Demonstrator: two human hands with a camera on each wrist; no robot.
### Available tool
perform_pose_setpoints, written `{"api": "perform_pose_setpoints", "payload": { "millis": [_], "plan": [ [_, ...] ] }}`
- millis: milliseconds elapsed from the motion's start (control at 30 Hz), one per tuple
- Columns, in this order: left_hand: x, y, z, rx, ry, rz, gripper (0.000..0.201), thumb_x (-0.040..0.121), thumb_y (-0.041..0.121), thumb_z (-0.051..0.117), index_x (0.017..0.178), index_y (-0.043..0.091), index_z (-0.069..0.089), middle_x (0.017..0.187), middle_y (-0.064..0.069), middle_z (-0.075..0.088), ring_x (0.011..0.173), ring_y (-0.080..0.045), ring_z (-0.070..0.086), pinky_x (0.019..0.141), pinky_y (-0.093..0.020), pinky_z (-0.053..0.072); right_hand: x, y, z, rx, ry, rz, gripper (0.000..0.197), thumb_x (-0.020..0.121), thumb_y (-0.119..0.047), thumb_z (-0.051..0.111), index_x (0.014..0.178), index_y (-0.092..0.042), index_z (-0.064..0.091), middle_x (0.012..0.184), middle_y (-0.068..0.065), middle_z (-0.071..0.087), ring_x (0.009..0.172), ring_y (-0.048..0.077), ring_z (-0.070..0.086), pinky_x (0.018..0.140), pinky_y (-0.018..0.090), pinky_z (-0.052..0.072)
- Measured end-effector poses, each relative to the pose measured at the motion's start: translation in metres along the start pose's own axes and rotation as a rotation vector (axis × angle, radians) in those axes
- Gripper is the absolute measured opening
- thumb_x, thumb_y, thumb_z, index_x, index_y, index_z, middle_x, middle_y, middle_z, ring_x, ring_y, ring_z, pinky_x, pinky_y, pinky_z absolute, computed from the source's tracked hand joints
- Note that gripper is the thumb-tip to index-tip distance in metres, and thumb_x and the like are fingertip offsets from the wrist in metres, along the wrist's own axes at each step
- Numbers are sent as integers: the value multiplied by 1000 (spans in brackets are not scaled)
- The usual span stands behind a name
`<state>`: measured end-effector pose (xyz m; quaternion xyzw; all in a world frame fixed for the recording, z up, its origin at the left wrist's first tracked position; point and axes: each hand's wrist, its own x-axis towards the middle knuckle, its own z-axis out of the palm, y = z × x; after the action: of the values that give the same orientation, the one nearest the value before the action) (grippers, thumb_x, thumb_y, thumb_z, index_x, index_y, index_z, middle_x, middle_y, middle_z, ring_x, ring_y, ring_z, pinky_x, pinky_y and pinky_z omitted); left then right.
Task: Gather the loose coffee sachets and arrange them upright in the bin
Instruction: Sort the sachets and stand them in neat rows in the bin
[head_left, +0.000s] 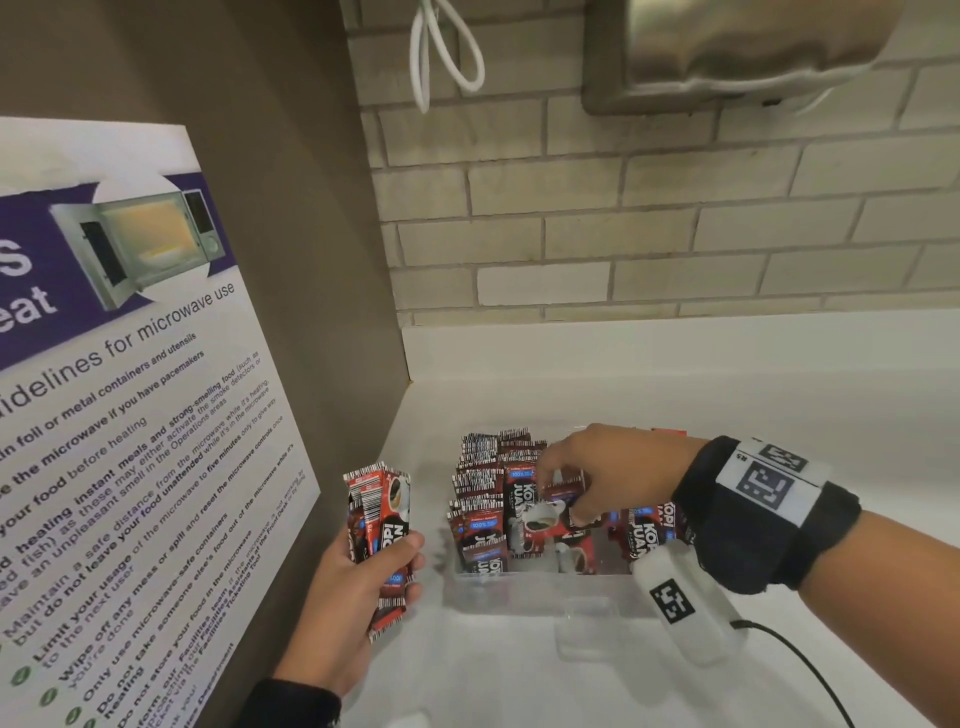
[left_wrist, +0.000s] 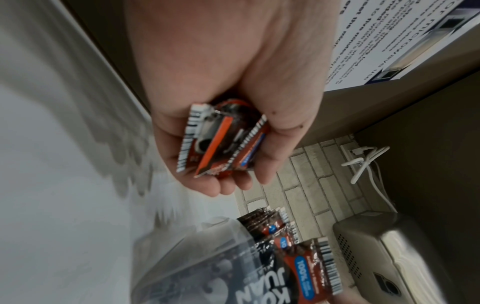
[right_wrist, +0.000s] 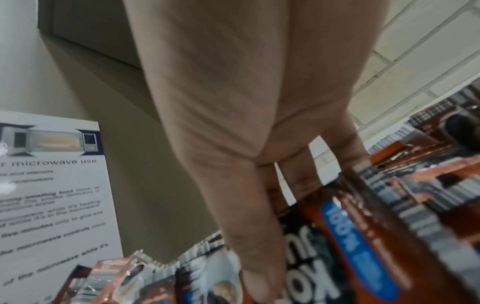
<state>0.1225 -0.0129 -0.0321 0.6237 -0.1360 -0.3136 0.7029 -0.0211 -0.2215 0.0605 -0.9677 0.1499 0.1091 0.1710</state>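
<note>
A clear plastic bin (head_left: 540, 590) stands on the white counter, holding several red-and-black coffee sachets (head_left: 480, 499), most of them upright in rows. My left hand (head_left: 400, 569) grips a bundle of sachets (head_left: 382, 514) just left of the bin; in the left wrist view the bundle (left_wrist: 221, 142) lies in the curled fingers (left_wrist: 233, 185), above the bin (left_wrist: 202, 257). My right hand (head_left: 563, 499) reaches into the bin from the right and pinches a sachet (head_left: 545, 512) among the rows. In the blurred right wrist view the thumb (right_wrist: 259, 267) presses a sachet (right_wrist: 358, 236).
A microwave guidelines poster (head_left: 130, 415) hangs on the brown side panel at left. Behind the bin is a brick wall (head_left: 623, 234), with a steel dispenser (head_left: 727, 47) and a white cable loop (head_left: 447, 52) overhead. White counter (head_left: 727, 384) stretches to the right.
</note>
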Motion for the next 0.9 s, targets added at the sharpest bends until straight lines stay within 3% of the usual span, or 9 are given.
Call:
{"api": "perform_pose_setpoints", "payload": {
  "millis": [67,133,167,233,400,600,667,800,900],
  "plan": [
    [0,0,1,-2,7,-7,21,81,8,70,99,12,63,75,-13,72,72,-28,64,76,-41,53,0,3,1,26,-25,-32,40,83,-18,65,118,-33,54,99,-17,56,81,19,60,77,32,49],
    [-1,0,2,-3,11,-8,21,80,7,70,99,12,63,74,-12,71,71,-28,64,75,-40,53,-1,7,1,41,-22,-50,36,83,-18,63,114,-35,55,105,-2,63,75,17,59,76,34,51],
    [-1,0,2,-4,11,-8,22,80,6,70,99,11,62,73,-12,71,71,-27,63,74,-39,53,-1,9,1,38,-12,-46,33,84,-18,63,112,-33,56,101,3,63,68,14,56,71,32,49],
    [-1,0,2,-4,13,-6,22,80,5,70,99,11,62,74,-13,71,72,-27,63,72,-39,53,-2,12,2,11,-4,-31,28,84,-16,62,109,-28,57,88,0,58,62,9,48,64,28,44],
    [-1,0,3,2,19,-11,22,80,6,70,100,11,62,75,-13,71,72,-28,64,72,-39,53,-3,13,5,-50,-24,-42,27,83,-17,65,108,-24,57,89,-9,55,72,10,50,72,28,43],
    [0,-1,0,3,26,-3,22,80,7,71,100,11,63,74,-13,71,71,-28,63,76,-41,53,-4,6,8,-229,-101,-103,30,88,-28,62,116,-23,55,87,-5,55,77,15,50,71,27,39],
    [1,-1,0,0,22,3,22,79,6,71,100,10,63,73,-12,70,71,-28,63,77,-42,53,-5,5,11,-305,-149,-95,26,92,-29,56,116,-20,54,95,-1,57,81,15,48,72,26,36],
    [1,-1,0,-1,24,3,21,79,7,71,98,11,63,73,-12,71,72,-29,63,78,-43,53,-10,7,18,-319,-241,-92,25,96,-10,41,117,-16,53,110,5,52,88,16,45,78,29,40],
    [0,-1,0,-1,22,5,22,79,7,72,98,12,63,73,-12,71,73,-30,63,81,-45,52,-9,11,17,-260,-185,-98,34,93,0,38,116,-18,55,107,1,48,92,18,49,82,31,44]
  ]
}}
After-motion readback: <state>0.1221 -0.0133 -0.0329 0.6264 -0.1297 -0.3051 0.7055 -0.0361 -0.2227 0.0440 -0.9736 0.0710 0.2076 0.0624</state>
